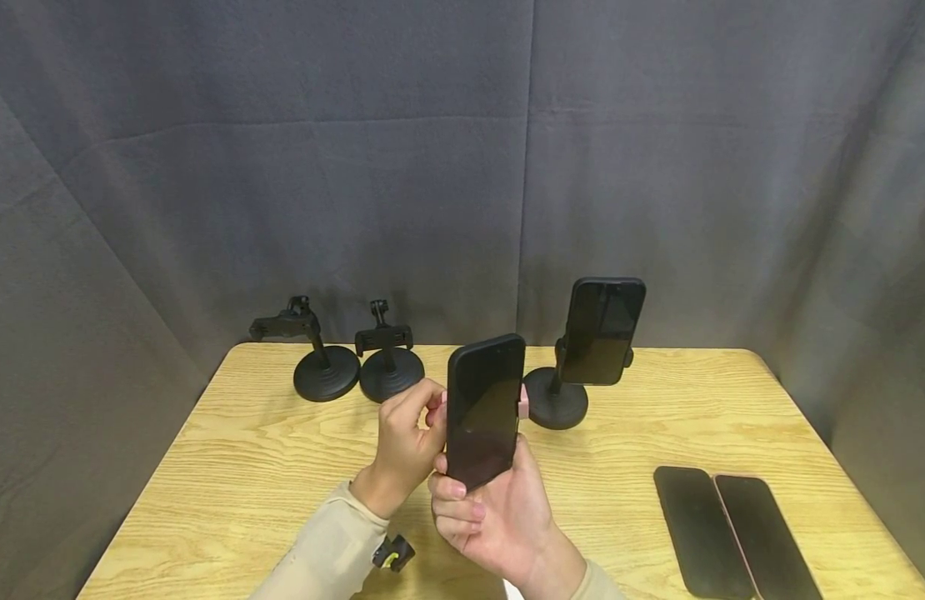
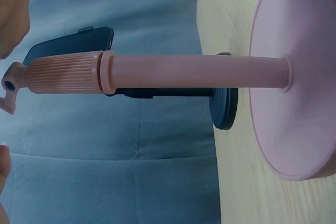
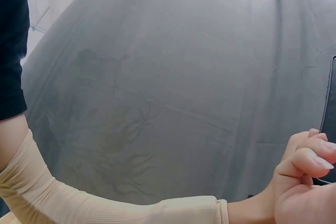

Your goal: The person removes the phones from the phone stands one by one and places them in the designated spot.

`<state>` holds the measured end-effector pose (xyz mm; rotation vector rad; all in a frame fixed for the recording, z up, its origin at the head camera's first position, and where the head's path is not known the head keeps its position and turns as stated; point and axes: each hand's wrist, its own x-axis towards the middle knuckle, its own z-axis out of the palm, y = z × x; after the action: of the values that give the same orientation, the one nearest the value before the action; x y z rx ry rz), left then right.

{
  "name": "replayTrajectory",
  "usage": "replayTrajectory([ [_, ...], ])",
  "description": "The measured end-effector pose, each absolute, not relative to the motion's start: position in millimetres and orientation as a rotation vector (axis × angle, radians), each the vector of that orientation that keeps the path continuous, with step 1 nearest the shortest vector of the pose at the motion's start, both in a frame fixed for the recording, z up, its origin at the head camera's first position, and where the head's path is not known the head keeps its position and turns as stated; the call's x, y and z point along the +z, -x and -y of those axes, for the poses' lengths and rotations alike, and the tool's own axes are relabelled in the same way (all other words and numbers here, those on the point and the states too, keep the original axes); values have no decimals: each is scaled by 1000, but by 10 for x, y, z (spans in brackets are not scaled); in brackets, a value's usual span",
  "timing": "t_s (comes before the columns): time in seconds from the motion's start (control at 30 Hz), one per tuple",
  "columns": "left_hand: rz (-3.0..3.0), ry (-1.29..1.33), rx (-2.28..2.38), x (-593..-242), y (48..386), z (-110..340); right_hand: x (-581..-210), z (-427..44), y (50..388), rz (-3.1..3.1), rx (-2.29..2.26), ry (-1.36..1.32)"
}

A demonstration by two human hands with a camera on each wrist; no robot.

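The right hand holds the bottom of the upright black phone at the pink phone stand, the left hand curls beside it, grip unclear, and the phone seems stiff, slippery and breakable, best held by its edges.

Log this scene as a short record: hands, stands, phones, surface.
Right hand: holds the raised phone from below
Left hand: fingers curled at that phone's left edge; exact grip hidden
Pink stand: upright; pink clamp shows at the raised phone's right edge
Right black stand: bears a second phone
Other black stands: two, at left, without phones
Flat phones: two, side by side at right
Surface: wood-grain table
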<state>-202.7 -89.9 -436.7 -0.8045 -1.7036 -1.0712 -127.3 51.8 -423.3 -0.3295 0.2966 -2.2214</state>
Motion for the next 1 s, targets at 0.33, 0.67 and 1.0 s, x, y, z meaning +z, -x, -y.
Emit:
replayTrajectory([
  [0.33,1706,799,-1097,-4372,2020,894,-4213,-515,1261,-307,-2215,313],
  [0.67,1714,780,-1095,-4381,2023,901,-4216,-491,1247,-319,-2206,314],
  [1.0,1665,802,-993,-4395,2034,920,-4159,-496,1196,-522,-2273,365],
])
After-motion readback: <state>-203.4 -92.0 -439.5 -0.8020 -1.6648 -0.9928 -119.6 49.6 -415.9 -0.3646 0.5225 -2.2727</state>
